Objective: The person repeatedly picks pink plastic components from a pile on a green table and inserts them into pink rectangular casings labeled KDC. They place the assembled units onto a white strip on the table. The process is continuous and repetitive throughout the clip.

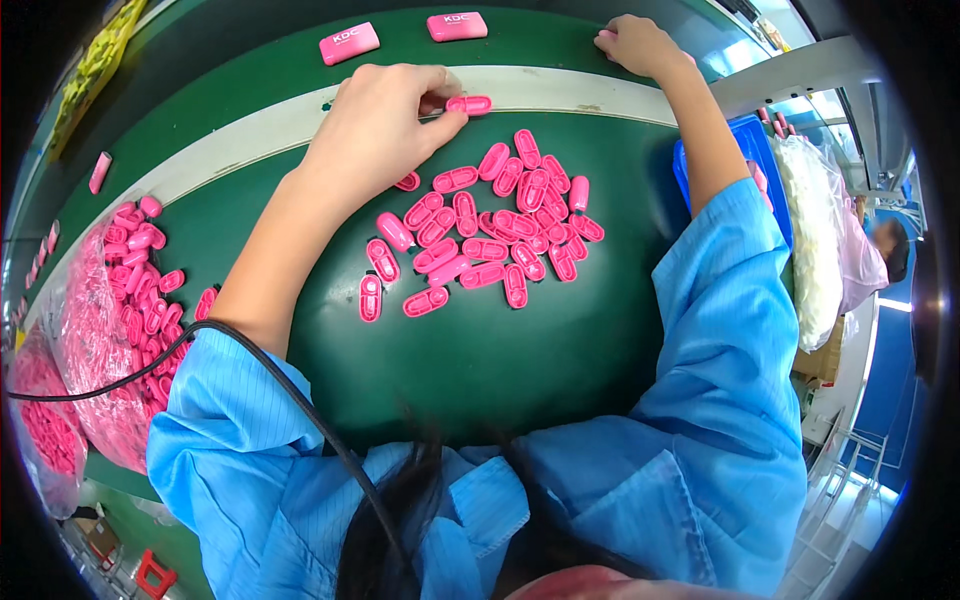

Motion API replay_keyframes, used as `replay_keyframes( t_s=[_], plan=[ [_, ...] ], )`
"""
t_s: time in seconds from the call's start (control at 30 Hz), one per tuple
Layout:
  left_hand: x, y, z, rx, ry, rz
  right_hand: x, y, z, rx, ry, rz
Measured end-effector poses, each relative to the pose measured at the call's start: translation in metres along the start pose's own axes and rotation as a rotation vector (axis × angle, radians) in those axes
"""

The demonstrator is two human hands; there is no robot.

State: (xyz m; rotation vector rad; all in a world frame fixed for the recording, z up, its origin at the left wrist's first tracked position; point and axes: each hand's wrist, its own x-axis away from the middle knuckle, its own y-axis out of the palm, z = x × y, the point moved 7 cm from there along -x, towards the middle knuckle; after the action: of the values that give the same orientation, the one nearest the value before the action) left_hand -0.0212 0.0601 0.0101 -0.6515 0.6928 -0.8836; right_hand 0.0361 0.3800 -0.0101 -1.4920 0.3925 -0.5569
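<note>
the left hand point(375, 130) pinches one pink oval cap point(469, 104) at its fingertips, the cap's long axis lying left to right over the pale strip point(560, 88). the right hand point(640, 45) rests curled at the far edge, grip hidden; i cannot tell what it holds. the loose pile of pink caps point(490, 230) lies just near of the left hand, closer to it than to the right.
</note>
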Motion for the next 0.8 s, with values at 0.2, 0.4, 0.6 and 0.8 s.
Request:
replay_keyframes(
  t_s=[0.2,0.4,0.6,0.8],
  plan=[
    [0.001,0.007,-0.014,0.231,-0.135,-0.005,0.086,-0.042,-0.109,-1.084,-0.273,-0.066],
    [-0.003,0.007,-0.034,0.708,-0.197,0.080,0.107,-0.002,-0.138,-1.397,-0.391,-0.093],
    [0.000,0.012,-0.038,0.899,-0.348,0.075,0.112,0.013,-0.151,-1.622,-0.346,-0.144],
    [-0.003,0.005,-0.032,0.771,-0.252,0.141,0.112,0.006,-0.148,-1.600,-0.419,-0.061]
  ],
)
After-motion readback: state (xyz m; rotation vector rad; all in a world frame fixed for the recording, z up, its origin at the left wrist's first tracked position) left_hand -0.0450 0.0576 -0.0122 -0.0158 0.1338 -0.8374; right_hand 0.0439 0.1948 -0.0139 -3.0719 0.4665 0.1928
